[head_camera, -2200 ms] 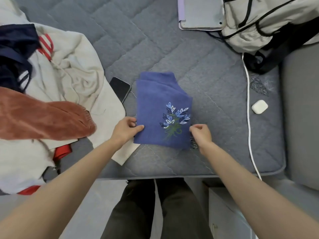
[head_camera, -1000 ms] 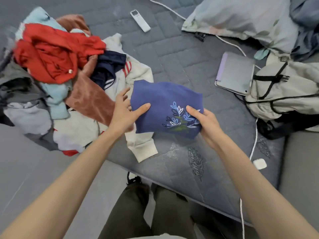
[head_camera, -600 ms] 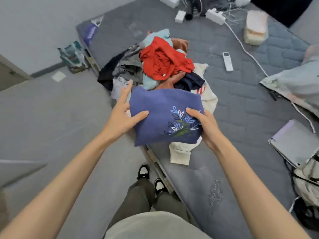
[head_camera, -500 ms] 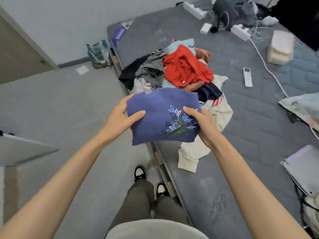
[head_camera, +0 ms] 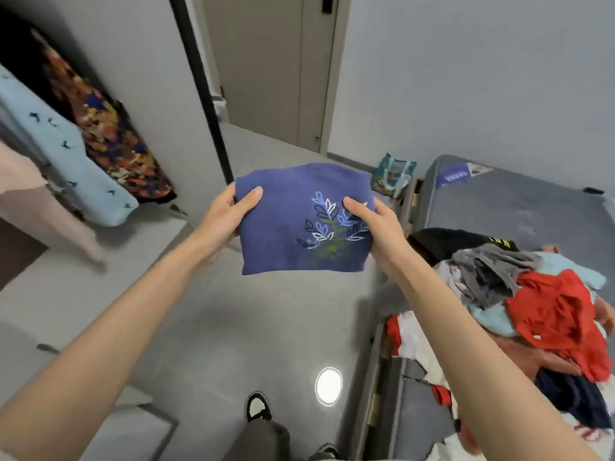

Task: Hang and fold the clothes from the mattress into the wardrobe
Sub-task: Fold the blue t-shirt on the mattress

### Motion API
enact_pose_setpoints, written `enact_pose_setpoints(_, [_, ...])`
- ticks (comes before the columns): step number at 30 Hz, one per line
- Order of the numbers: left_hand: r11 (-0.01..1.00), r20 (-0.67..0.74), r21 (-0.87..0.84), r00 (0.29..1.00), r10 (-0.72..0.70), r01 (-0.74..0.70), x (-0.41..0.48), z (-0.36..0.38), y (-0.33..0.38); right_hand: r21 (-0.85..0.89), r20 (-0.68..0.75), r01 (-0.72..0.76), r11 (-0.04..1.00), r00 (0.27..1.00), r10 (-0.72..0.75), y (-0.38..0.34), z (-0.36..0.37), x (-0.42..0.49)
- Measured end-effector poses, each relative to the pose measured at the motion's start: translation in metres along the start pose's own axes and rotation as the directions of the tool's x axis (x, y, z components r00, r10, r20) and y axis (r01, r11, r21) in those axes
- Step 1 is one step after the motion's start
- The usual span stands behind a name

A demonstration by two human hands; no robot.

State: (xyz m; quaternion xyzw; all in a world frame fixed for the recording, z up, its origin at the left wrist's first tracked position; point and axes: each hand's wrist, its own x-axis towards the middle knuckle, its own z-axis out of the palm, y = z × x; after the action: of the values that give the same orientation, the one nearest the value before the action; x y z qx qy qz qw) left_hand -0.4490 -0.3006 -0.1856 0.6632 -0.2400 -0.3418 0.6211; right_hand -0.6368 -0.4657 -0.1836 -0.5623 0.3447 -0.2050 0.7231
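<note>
Gripping folded blue garment (head_camera: 299, 224), both hands (head_camera: 229, 214) (head_camera: 376, 227) above grey floor (head_camera: 266, 327); mattress (head_camera: 499, 207) right, door (head_camera: 266, 61) ahead.

Two hands (head_camera: 224, 216) (head_camera: 377, 229), apparently one folded sweater (head_camera: 286, 241)

Home bedroom: mattress (head_camera: 506, 207), wardrobe (head_camera: 66, 104).

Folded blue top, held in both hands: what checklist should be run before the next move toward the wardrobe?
1. Grip of left hand on folded blue top: ok.
2. Grip of right hand on the opposite edge: ok.
3. Fold tidy, nothing dangling: ok.
4. The wardrobe in view, with hanging garments at left: ok.
5. Free shelf for it: cannot tell.
6. The mattress emptied: not ok, clothes pile lies there.
</note>
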Motion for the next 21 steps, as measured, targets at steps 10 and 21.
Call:
enact_pose_setpoints(10, [0.969, -0.379, -0.048, 0.902, 0.205, -0.241, 0.042, -0.180, 0.100, -0.001, 0.350, 0.101, 0.995, 0.932, -0.094, -0.093, 0.214, 0.114])
enact_pose_setpoints(21, [0.893, -0.600, 0.034, 0.705, 0.378, -0.449, 0.084, -0.293, 0.229, 0.104, 0.646, 0.214, 0.971, 0.728, -0.230, -0.235, 0.380, 0.203])
